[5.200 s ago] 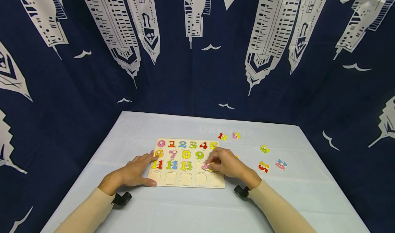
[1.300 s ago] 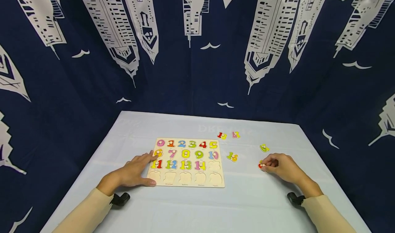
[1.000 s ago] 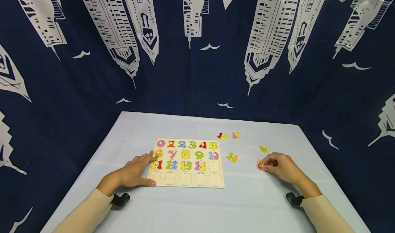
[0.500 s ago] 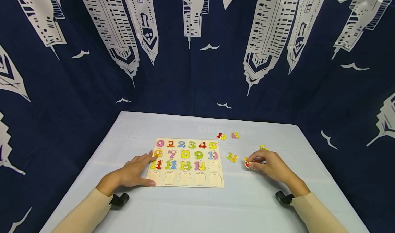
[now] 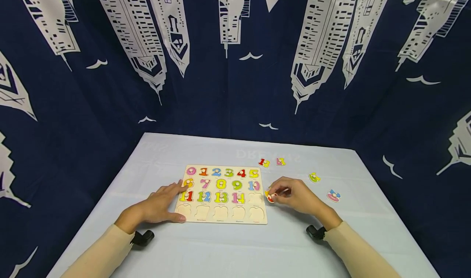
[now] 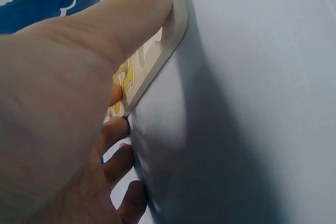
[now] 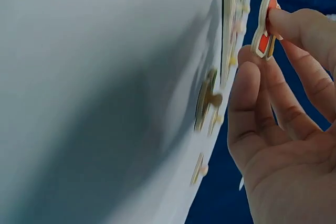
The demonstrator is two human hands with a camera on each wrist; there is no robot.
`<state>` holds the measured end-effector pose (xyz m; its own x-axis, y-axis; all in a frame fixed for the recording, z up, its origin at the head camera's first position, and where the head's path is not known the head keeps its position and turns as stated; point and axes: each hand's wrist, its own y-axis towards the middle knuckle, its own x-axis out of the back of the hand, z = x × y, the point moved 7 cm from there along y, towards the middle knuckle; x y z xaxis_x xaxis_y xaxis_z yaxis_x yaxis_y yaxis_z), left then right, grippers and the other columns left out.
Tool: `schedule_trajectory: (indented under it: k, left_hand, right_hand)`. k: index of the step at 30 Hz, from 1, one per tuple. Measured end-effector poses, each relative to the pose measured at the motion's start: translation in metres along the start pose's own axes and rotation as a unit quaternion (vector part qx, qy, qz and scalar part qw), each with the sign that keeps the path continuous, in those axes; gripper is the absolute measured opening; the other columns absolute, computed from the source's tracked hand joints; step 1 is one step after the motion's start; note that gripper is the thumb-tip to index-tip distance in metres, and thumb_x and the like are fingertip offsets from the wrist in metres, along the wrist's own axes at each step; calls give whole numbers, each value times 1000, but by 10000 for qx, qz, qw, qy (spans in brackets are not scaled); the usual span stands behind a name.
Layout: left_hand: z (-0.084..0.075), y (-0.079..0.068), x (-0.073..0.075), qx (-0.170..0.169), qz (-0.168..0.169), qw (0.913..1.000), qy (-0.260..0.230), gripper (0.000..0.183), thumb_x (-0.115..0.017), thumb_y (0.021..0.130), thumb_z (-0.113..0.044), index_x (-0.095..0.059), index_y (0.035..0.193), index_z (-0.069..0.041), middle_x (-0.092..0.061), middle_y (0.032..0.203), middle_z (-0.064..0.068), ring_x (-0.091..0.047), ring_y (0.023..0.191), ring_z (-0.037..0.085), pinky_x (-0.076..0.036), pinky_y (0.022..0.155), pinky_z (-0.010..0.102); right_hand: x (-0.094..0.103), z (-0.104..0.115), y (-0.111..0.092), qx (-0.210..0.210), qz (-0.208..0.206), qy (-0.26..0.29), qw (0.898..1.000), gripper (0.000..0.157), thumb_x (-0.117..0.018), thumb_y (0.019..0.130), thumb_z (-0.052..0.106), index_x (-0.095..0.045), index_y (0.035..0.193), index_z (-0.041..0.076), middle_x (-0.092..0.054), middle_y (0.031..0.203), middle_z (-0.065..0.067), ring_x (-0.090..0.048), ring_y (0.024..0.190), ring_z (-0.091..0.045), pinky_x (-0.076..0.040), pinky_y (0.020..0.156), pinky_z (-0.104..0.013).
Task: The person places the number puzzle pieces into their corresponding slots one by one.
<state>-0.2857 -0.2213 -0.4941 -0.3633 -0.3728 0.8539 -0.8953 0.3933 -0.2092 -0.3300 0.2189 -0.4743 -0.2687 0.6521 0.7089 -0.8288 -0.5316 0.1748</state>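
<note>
A pale wooden number puzzle board (image 5: 229, 214) lies on the table, with pieces 0 to 14 seated in its upper rows and bare recesses below. My left hand (image 5: 160, 204) rests at its left edge, fingers spread and thumb at the lower left corner. Just off the right edge, my right hand (image 5: 296, 194) pinches a red-and-yellow number piece (image 5: 271, 198) between thumb and fingers. In the right wrist view, the held piece (image 7: 264, 43) is edge-on, raised above the tabletop. The 14 piece (image 5: 238, 198) sits left of an unfilled recess (image 5: 255, 198).
Loose on the white table (image 5: 235, 253) lie a red-and-yellow piece (image 5: 263, 162), a pink-and-yellow one (image 5: 281, 162), a green-and-yellow one (image 5: 314, 177) and a pink-and-blue one (image 5: 333, 196). Another loose piece is hidden behind my right hand in the head view.
The 14 piece, earlier in my right hand, now sits in the board. My right hand took the red-and-yellow piece at the right and carried it left to the board's edge. My left hand stayed.
</note>
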Motion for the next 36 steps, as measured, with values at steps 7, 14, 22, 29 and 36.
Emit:
schedule_trajectory:
  k: [7, 14, 22, 29, 36]
  left_hand:
    - [1, 0, 0, -8, 0, 10000, 1, 114, -98, 91, -55, -41, 181, -13, -24, 193, 26, -31, 172, 62, -29, 129, 92]
    - [-2, -1, 3, -4, -15, 10000, 3, 115, -99, 91, -53, -41, 181, -13, -24, 193, 27, -31, 171, 61, -30, 130, 90]
    - [0, -1, 0, 0, 3, 10000, -41, 114, -99, 91, -53, -42, 180, -13, -24, 193, 27, -31, 171, 61, -29, 131, 90]
    - [0, 0, -2, -41, -29, 10000, 16, 115, -99, 91, -54, -41, 180, -12, -25, 193, 28, -32, 171, 61, -31, 130, 90]
    - [-1, 1, 1, -27, -26, 10000, 27, 115, -99, 91, -53, -40, 181, -13, -24, 193, 27, -32, 171, 61, -31, 130, 89]
  right_hand:
    - [-18, 14, 16, 176, 319, -237, 9991, 24, -89, 100, 4, -86, 110, 26, -84, 128, 4, -76, 112, -12, -68, 96, -29]
    - [-30, 24, 30, 515, 523, -533, 9959, 25, -90, 98, 2, -90, 112, 24, -81, 124, 6, -76, 113, -13, -68, 98, -30]
    - [-42, 26, 36, 658, 897, -593, 9920, 23, -87, 103, 3, -90, 117, 21, -85, 123, 9, -76, 126, -18, -68, 105, -34]
    - [-41, 25, 36, 389, 770, -628, 9943, 22, -90, 103, 7, -90, 121, 20, -85, 123, 8, -73, 116, -12, -65, 100, -29]
    - [-40, 25, 35, 285, 625, -649, 9955, 15, -92, 101, 11, -90, 115, 17, -82, 114, 4, -69, 100, -11, -62, 90, -25]
